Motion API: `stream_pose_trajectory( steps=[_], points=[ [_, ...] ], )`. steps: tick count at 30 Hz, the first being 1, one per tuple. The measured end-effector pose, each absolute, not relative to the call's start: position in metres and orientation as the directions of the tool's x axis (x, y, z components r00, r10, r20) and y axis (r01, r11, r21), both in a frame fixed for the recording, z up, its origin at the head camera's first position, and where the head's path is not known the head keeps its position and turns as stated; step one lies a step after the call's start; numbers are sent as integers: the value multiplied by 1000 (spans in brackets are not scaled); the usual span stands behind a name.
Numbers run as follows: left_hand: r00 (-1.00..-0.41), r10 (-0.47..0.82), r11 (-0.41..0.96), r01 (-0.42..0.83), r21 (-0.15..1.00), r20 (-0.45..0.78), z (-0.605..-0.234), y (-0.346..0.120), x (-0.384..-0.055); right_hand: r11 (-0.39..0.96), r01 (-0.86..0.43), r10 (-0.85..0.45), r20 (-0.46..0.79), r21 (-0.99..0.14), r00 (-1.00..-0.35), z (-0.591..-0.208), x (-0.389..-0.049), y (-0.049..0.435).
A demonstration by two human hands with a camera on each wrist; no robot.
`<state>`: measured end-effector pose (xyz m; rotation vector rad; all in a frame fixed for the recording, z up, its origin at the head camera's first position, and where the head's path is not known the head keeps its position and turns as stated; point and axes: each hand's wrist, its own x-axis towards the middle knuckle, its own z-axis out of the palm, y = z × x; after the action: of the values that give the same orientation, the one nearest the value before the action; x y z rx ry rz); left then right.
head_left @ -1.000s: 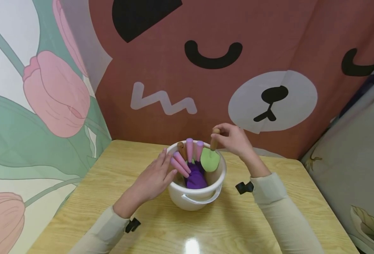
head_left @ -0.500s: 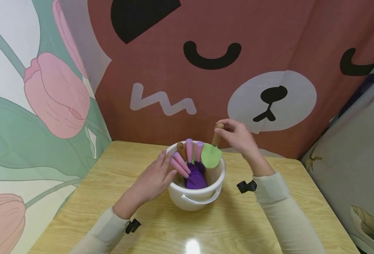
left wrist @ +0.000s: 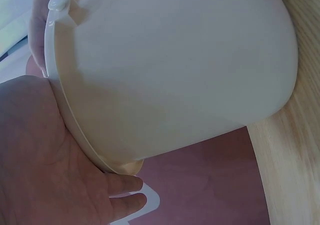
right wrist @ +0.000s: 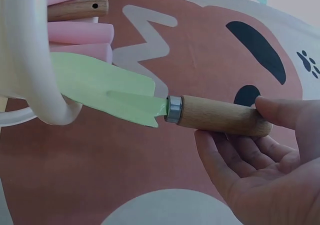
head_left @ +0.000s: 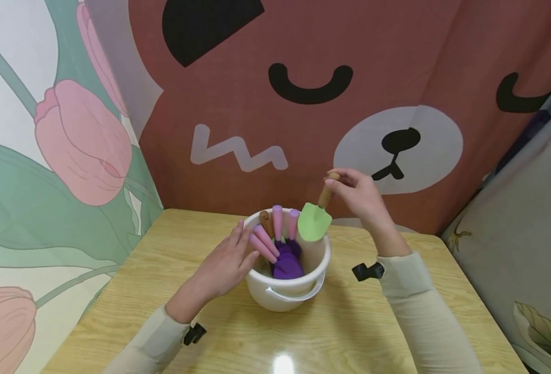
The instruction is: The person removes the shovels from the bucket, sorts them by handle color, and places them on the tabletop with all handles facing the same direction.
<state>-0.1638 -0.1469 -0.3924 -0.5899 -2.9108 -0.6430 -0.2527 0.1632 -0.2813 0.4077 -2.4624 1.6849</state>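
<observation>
My right hand (head_left: 362, 196) pinches the wooden handle of a small trowel (head_left: 315, 222) with a light green blade. In the right wrist view the thumb and fingertips hold the handle (right wrist: 220, 116), and the blade hangs over the rim. My left hand (head_left: 226, 259) rests on the left rim of a white bucket (head_left: 280, 297), fingers straight; in the left wrist view its palm (left wrist: 45, 150) lies along the rim. Inside the bucket are several pink handles (head_left: 277, 222), a brown wooden handle (head_left: 266, 223) and something purple (head_left: 287, 264), whose lower part is hidden.
The bucket stands on a light wooden table (head_left: 163, 291), its white bail (head_left: 294, 297) hanging at the front. Behind the table hangs a reddish-brown bear-print cloth (head_left: 238, 187). A tulip-print cloth (head_left: 83, 140) borders the left side and a greyish cloth (head_left: 528, 249) the right.
My right hand has risen and shifted right with the trowel, bringing its blade up out of the bucket to rim height. The left hand stays on the rim.
</observation>
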Motion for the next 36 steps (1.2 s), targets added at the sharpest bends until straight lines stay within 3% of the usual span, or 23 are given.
stream_pose_trajectory(
  steps=[12,21,36],
  points=[
    [-920,348,837,392,382,184,-395,-149,-164,54,-277,-34,276,-959,-961,-276,-256,178],
    [-924,340,842,382,380,176,-395,-148,-164,-176,-294,101,280,-940,-955,-276,-256,192],
    [-920,349,838,392,378,181,-393,-148,-164,-556,-182,252,44,-811,-967,-287,-267,225]
  ],
)
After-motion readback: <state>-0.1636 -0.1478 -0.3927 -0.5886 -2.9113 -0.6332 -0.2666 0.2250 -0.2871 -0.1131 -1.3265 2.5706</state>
